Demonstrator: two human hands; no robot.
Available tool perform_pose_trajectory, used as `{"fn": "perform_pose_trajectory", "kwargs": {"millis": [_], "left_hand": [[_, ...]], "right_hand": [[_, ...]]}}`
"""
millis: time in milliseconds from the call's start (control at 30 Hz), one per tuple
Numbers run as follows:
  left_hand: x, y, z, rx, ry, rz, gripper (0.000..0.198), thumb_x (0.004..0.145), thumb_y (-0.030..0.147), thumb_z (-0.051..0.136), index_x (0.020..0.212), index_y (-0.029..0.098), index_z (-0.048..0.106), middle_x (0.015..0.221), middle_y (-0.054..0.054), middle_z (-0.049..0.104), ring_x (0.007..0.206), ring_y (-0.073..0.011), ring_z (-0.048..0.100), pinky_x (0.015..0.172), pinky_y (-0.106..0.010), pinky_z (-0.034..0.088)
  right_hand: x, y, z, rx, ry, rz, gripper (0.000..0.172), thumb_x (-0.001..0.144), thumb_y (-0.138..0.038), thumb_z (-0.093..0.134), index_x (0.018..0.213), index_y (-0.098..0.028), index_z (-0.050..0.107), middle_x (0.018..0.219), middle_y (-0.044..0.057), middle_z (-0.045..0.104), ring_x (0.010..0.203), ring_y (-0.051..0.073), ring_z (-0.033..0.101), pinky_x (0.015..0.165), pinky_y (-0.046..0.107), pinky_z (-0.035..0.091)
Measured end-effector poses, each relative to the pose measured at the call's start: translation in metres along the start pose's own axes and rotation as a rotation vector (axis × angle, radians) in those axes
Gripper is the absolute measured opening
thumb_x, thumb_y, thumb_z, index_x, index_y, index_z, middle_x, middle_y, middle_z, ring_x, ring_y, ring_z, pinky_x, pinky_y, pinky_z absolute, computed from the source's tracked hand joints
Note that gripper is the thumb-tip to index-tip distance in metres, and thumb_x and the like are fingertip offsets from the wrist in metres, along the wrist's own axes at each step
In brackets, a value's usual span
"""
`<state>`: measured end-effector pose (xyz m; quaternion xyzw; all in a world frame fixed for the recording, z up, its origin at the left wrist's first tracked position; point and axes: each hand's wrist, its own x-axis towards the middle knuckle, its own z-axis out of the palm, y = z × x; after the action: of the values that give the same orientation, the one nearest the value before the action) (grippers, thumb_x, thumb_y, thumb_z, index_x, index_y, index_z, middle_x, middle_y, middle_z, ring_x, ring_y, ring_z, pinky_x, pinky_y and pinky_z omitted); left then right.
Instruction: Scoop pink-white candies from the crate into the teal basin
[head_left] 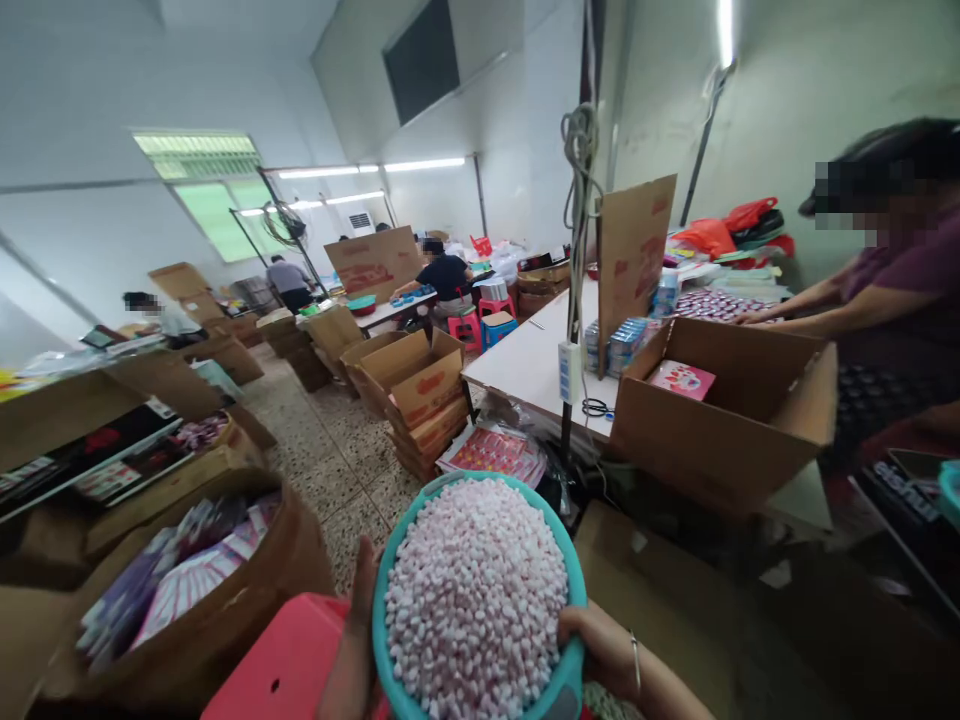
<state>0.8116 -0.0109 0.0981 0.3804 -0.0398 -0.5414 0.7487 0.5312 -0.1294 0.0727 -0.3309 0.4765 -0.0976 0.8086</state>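
cardboard box [720, 420], red stool [285, 660], co-worker [892, 270]

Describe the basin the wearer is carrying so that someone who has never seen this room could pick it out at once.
Start at the white table with its open cardboard box, then drop to the bottom edge. There the left hand and right hand grip a round teal basin. It alone is heaped with small pink-white pellets.

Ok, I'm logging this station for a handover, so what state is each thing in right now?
teal basin: heaped with small pink and white pieces, held up by both hands
left hand: gripping the basin's left rim
right hand: gripping the basin's right rim
cardboard box: flaps open, a pink packet inside
box of printed packets: open, full
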Motion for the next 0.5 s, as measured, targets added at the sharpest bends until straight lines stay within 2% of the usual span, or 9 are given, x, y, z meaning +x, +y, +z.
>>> {"fn": "perform_pose_trajectory", "kwargs": {"millis": [100, 200, 367, 500], "left_hand": [[0.089, 0.035, 0.014, -0.012, -0.136, -0.063, 0.072, 0.085, 0.067, 0.048, 0.133, 0.014, 0.057, 0.125, -0.018, 0.063, 0.123, -0.0376, 0.053, 0.113, -0.055, 0.031], [0.181, 0.057, 0.022, -0.046, -0.263, -0.081, 0.074, 0.086, 0.067, 0.046, 0.138, 0.014, 0.05, 0.132, -0.019, 0.058, 0.129, -0.0371, 0.047, 0.115, -0.056, 0.026], [0.335, 0.076, 0.034, -0.062, -0.333, -0.157, 0.076, 0.084, 0.066, 0.05, 0.138, 0.013, 0.05, 0.134, -0.02, 0.056, 0.133, -0.0375, 0.043, 0.116, -0.057, 0.023], [0.449, 0.086, 0.054, -0.029, -0.389, -0.252, 0.075, 0.085, 0.066, 0.049, 0.134, 0.01, 0.053, 0.131, -0.021, 0.058, 0.132, -0.0383, 0.043, 0.116, -0.057, 0.023]], "right_hand": [[0.051, -0.049, 0.02, 0.051, 0.022, -0.012, 0.033, 0.043, -0.019, 0.046, 0.076, -0.019, 0.046, 0.046, -0.007, 0.037, 0.039, 0.008, 0.034, 0.04, 0.019, 0.032], [0.109, -0.098, 0.027, 0.07, 0.049, -0.005, 0.033, 0.042, -0.018, 0.046, 0.074, -0.019, 0.046, 0.046, -0.007, 0.036, 0.04, 0.008, 0.034, 0.04, 0.019, 0.03], [0.208, -0.175, 0.021, 0.112, 0.168, -0.074, 0.025, 0.045, -0.016, 0.048, 0.069, -0.02, 0.042, 0.048, -0.008, 0.035, 0.042, 0.008, 0.034, 0.042, 0.019, 0.031], [0.278, -0.227, 0.012, 0.169, 0.199, -0.146, 0.02, 0.048, -0.016, 0.049, 0.064, -0.021, 0.039, 0.048, -0.007, 0.034, 0.042, 0.008, 0.032, 0.043, 0.021, 0.034]]}}
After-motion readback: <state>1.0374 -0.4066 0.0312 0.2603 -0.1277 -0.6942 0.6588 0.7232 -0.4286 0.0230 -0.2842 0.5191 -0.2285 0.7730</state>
